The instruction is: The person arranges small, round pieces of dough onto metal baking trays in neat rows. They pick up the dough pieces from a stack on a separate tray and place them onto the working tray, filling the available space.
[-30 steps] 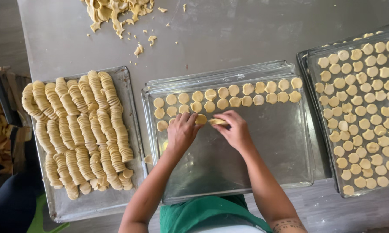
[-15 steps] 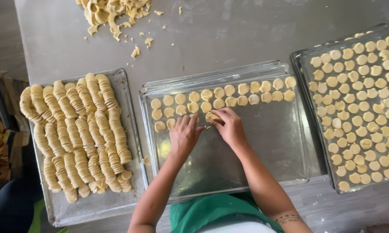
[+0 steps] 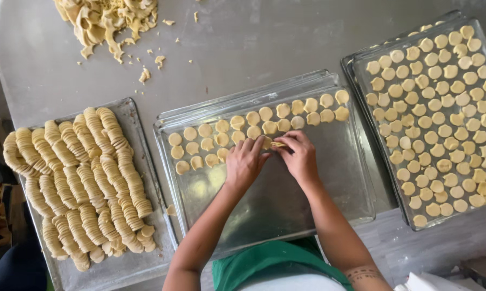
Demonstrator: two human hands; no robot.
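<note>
Here your two hands meet over the middle tray (image 3: 286,215), a shallow metal pan on the grey counter (image 3: 243,48); your left hand (image 3: 244,163) lies with fingers curled, its tips at the edge of the laid rows, while your right hand (image 3: 298,156) pinches a small stack of pale dough discs (image 3: 278,144) between thumb and fingertips, just beside the third row; neither hand is spread flat. The laid discs (image 3: 259,124) run in two full rows along the far side of the tray and a short third row at its left, so the step in hand looks like dealing rounds off the stack into that third row; most of the tray is bare metal. The next move seems to call for sliding one disc free and setting it next to the last one, close but not overlapping. To your left a tray (image 3: 129,116) holds long shingled rows of cut rounds (image 3: 81,183); to your right a full tray (image 3: 410,213) carries spaced discs; a heap of dough scraps (image 3: 108,19) sits at the far edge.
</note>
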